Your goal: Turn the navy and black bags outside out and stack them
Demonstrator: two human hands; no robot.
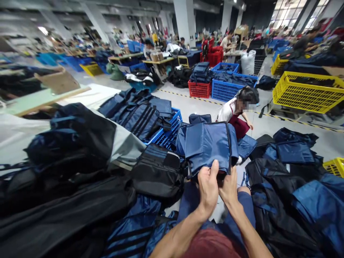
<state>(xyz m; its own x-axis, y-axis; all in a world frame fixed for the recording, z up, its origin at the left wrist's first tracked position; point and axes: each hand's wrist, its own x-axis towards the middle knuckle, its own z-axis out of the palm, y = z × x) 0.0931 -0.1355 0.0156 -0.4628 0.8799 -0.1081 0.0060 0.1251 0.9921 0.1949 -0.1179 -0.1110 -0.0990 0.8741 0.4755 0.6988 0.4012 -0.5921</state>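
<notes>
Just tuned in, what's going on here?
The left hand grips the near edge of a blue bag, thumb on top; the right hand is at its near right corner. A black bag lies to the left, a heap of dark bags to the right. Beyond, a co-worker is low down.

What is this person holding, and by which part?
A blue bag, by its near edge: the left hand grips there, thumb on top; the right hand is at the near right corner, its grip unclear.
</notes>
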